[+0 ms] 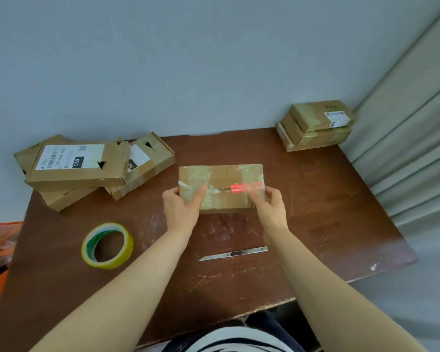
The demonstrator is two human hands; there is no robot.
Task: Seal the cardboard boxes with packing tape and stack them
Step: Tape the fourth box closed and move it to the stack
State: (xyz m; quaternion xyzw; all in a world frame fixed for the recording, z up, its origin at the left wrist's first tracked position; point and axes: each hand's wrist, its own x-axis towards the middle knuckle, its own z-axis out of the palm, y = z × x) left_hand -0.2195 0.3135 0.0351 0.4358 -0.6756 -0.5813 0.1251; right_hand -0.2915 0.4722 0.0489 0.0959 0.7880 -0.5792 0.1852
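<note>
Head view: taped cardboard box (221, 186), right of tape roll (107, 246), was pinched at near corners by left hand (181, 209) and right hand (269, 207). Risk judged: slick tape slipping; uneven placement toppling sealed stack (315, 125).

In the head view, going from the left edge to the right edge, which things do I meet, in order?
First the orange bag → pile of labelled boxes → taped box → stack of sealed boxes → curtain. The tape roll and knife are left out: they overlap others.
</note>
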